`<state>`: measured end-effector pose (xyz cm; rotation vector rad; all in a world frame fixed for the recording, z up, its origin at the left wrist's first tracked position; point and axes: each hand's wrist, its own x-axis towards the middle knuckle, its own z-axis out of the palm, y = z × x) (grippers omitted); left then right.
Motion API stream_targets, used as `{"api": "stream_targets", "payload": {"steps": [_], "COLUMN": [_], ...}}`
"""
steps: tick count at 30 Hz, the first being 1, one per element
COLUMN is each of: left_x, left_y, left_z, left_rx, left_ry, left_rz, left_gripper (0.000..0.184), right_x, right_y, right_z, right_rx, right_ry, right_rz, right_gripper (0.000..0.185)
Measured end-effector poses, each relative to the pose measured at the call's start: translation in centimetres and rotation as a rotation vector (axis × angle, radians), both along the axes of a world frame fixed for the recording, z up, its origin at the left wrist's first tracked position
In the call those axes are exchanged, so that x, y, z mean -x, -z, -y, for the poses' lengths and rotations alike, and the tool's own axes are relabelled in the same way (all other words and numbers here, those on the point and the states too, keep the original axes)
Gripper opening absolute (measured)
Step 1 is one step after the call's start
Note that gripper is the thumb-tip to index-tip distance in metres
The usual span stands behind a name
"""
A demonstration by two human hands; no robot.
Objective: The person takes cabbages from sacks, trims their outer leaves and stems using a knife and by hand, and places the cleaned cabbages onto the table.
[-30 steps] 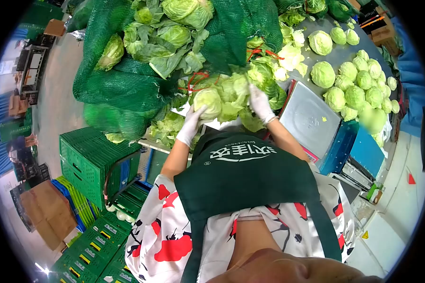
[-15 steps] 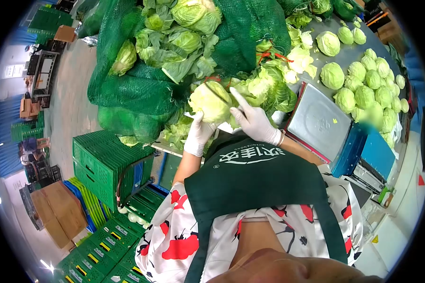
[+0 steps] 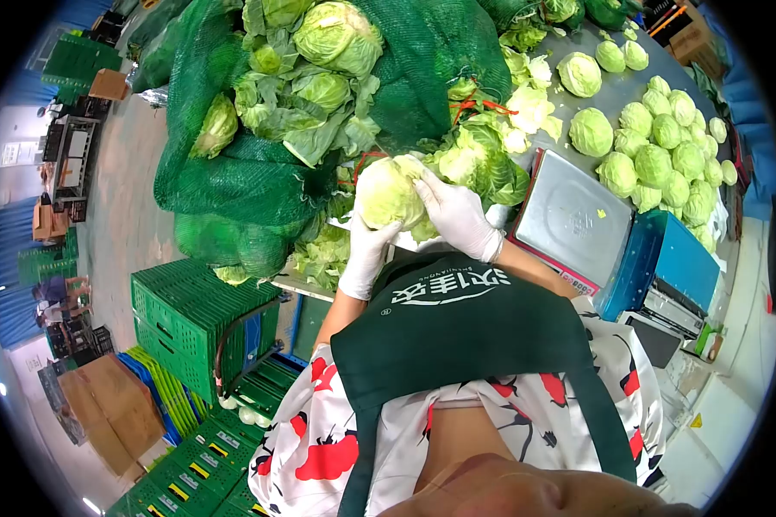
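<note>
A pale, trimmed cabbage (image 3: 388, 196) is held up in front of the apron, between both gloved hands. My left hand (image 3: 368, 257) grips it from below and the left, fingers partly hidden behind the cabbage. My right hand (image 3: 462, 220) is closed against the cabbage's upper right side, its fingertips at the outer leaves. Just beyond lie loose trimmed leaves (image 3: 530, 103) and a greener leafy cabbage (image 3: 487, 164). Green net sacks (image 3: 233, 172) holding untrimmed cabbages (image 3: 338, 39) are heaped ahead and to the left.
To the right stands a scale with a metal platform (image 3: 573, 222), beside a blue box (image 3: 685, 276). Trimmed cabbages (image 3: 653, 164) are piled on the grey table past it. Stacked green crates (image 3: 177, 319) and a cardboard box (image 3: 112, 405) stand at the left.
My right hand has moved from a pointing pose beside the cabbage onto its upper right side. The dark thin streak across the cabbage no longer shows. The view has shifted slightly.
</note>
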<state>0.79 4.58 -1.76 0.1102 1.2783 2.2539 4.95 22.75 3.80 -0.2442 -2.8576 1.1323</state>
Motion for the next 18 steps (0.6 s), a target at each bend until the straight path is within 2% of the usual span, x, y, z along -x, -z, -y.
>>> {"api": "stream_targets", "payload": {"steps": [2,3,6,7,8,9,11,12,13,14,17,18], "left_x": [-0.2,-0.1,-0.3,-0.4,-0.4,-0.4,-0.4,-0.3,-0.3,-0.2,-0.2,-0.1], "left_y": [0.0,-0.2,0.5,0.5,0.4,0.0,-1.1,-1.3,-1.5,-1.6,-2.4,-2.6], "left_z": [0.3,0.5,1.4,1.8,2.2,2.3,2.2,2.0,2.0,1.8,1.2,1.0], "left_rx": [-0.018,-0.058,-0.230,-0.297,-0.273,-0.326,-0.429,-0.393,-0.397,-0.405,-0.384,-0.368], "left_ry": [0.011,0.020,0.036,0.040,0.064,0.075,0.097,0.079,0.089,0.101,0.109,0.111], "left_rz": [0.026,0.063,0.188,0.230,0.237,0.273,0.345,0.342,0.334,0.323,0.314,0.311], "left_gripper": [0.071,0.073,0.081,0.084,0.095,0.096,0.100,0.104,0.104,0.103,0.103,0.103], "right_x": [0.3,0.6,0.5,1.0,1.5,1.8,1.9,2.0,1.8,1.4,0.3,-0.2], "right_y": [2.9,2.6,0.5,1.8,2.7,2.0,4.0,2.7,5.2,5.7,-1.3,-3.0], "right_z": [-0.3,-0.3,-2.4,-3.8,-5.4,-6.7,-9.7,-9.4,-9.3,-9.2,-4.5,-3.4], "right_rx": [0.169,0.254,0.883,0.974,1.046,0.999,0.677,0.374,-0.162,0.000,0.395,0.381], "right_ry": [0.001,0.001,0.226,0.316,0.412,0.486,0.260,0.224,0.103,0.156,0.171,0.081], "right_rz": [-0.163,-0.247,0.194,0.141,0.041,0.056,0.171,0.378,0.174,0.157,0.070,0.076], "right_gripper": [0.045,0.046,0.035,0.032,0.032,0.034,0.037,0.044,0.055,0.057,0.067,0.074]}}
